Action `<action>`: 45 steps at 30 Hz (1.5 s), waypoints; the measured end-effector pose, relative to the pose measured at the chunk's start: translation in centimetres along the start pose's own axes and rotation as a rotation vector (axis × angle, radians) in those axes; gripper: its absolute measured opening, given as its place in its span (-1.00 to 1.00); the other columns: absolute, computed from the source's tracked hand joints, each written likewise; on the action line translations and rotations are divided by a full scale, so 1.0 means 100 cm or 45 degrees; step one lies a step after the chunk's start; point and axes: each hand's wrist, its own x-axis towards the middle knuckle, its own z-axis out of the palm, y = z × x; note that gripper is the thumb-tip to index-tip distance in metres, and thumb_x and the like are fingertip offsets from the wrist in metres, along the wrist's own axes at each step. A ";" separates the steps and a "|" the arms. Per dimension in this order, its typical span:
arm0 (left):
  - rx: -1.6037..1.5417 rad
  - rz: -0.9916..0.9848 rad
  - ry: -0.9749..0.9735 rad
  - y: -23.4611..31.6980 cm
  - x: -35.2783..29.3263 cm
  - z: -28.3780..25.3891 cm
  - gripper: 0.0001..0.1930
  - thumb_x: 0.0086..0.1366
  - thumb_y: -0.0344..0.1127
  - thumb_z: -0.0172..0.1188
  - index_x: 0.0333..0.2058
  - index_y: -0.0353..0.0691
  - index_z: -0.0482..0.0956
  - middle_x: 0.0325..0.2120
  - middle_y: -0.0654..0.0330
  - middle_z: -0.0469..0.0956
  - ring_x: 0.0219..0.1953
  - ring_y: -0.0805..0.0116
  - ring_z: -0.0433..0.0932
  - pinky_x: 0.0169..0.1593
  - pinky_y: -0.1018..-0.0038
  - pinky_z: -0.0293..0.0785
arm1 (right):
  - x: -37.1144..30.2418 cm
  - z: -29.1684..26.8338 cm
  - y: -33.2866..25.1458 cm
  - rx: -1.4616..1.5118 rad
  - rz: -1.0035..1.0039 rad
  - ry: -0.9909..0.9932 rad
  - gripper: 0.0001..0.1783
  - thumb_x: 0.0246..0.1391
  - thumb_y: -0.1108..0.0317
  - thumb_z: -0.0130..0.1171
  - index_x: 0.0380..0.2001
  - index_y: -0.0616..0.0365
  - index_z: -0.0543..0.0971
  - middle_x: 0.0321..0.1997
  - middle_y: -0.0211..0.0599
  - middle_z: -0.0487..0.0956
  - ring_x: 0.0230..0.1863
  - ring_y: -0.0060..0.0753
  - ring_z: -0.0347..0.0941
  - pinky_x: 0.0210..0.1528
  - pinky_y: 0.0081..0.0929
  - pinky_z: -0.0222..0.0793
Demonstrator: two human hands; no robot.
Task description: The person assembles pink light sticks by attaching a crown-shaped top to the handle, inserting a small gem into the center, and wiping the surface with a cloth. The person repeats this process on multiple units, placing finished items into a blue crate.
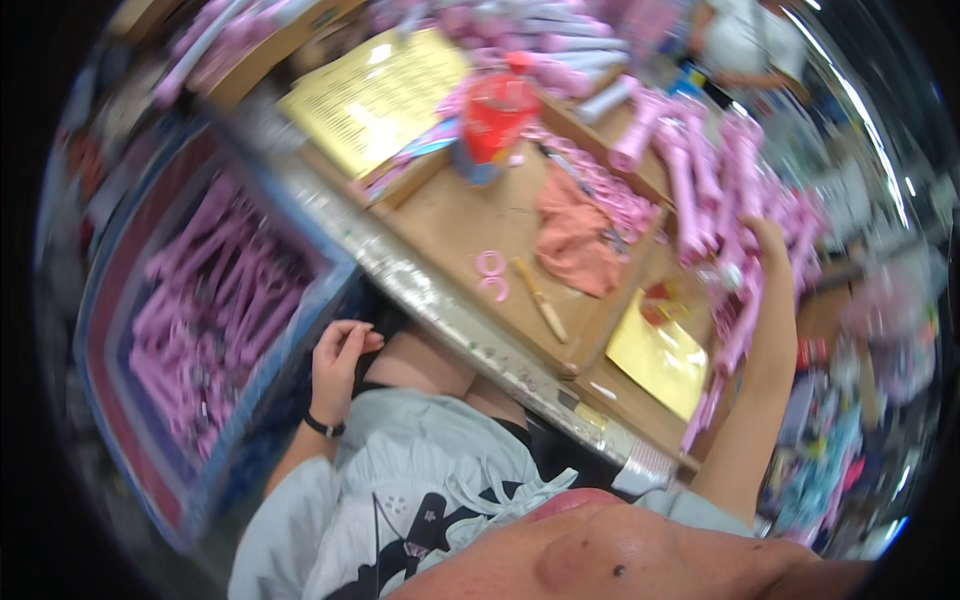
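Observation:
My right hand [768, 240] reaches out to the right, over a heap of pink tube-shaped plastic parts [690, 180]. Its fingers curl in among them and seem closed on one part, though blur softens the grip. Near my lap, beside a large blue-rimmed bag, my left hand [342, 350] hangs loosely, fingers stretched out and holding nothing. That bag [330, 285] is filled with thin pink handle-like pieces [215, 310], some with dark metal bits. Two pink rings [491, 275] and a yellowish stick-like tool [541, 300] lie on the cardboard-lined worktop [440, 235].
A red bottle [495, 115] stands near the worktop's middle. Around it are an orange cloth [575, 235], a tray of small pink rings [625, 200], a yellow printed sheet [375, 95] and a yellow paper [660, 355]. A metal edge [470, 340] runs along the front. Another person [750, 45] is beyond.

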 end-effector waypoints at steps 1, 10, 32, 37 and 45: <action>0.006 0.013 0.018 0.000 -0.006 -0.011 -0.81 0.34 -0.30 0.01 -0.25 -0.31 0.48 -0.39 0.18 0.55 -0.30 0.45 0.54 -0.14 0.54 0.47 | 0.015 0.002 0.010 0.058 -0.006 -0.086 -0.72 -0.12 0.15 0.25 -0.31 0.00 0.56 -0.35 -0.51 0.52 -0.34 -0.53 0.39 -0.54 -0.46 0.23; 0.051 0.094 0.199 0.030 -0.033 -0.114 -0.82 0.34 -0.31 0.03 -0.24 -0.31 0.47 -0.36 0.23 0.54 -0.27 0.50 0.52 -0.11 0.56 0.45 | 0.107 0.002 0.058 -0.539 -0.222 -0.051 -0.48 -0.06 -0.05 0.19 -0.22 0.19 0.59 -0.34 -0.35 0.53 -0.45 -0.57 0.31 -0.47 -0.47 0.16; 1.798 -0.668 0.399 -0.210 0.179 -0.376 -0.46 -0.02 -0.36 0.14 0.01 -0.28 0.33 -0.01 -0.18 0.38 0.07 -0.15 0.34 0.12 0.16 0.31 | -0.290 -0.182 0.116 -0.507 0.063 1.227 -0.56 0.24 0.02 -0.11 -0.31 0.27 0.41 -0.55 -0.31 0.41 -0.59 -0.48 0.34 -0.57 -0.49 0.27; 1.825 -0.876 0.430 -0.195 0.189 -0.356 -0.41 0.05 -0.19 0.19 0.10 -0.12 0.31 0.05 -0.05 0.40 0.12 -0.02 0.35 0.13 0.13 0.29 | -0.390 -0.171 0.174 -0.953 0.079 1.210 -0.54 0.19 0.05 -0.04 -0.33 0.33 0.50 -0.43 -0.08 0.50 -0.42 -0.17 0.36 -0.28 -0.27 0.28; 1.750 -0.265 0.119 -0.155 0.130 -0.379 -0.37 0.05 -0.02 0.13 0.04 -0.31 0.34 -0.13 -0.20 0.48 -0.09 -0.14 0.47 -0.03 0.17 0.37 | -0.335 -0.020 0.119 -0.040 -0.311 1.164 -0.84 0.13 0.34 0.10 -0.44 0.17 0.41 -0.52 -0.47 0.36 -0.54 -0.66 0.25 -0.47 -0.65 0.23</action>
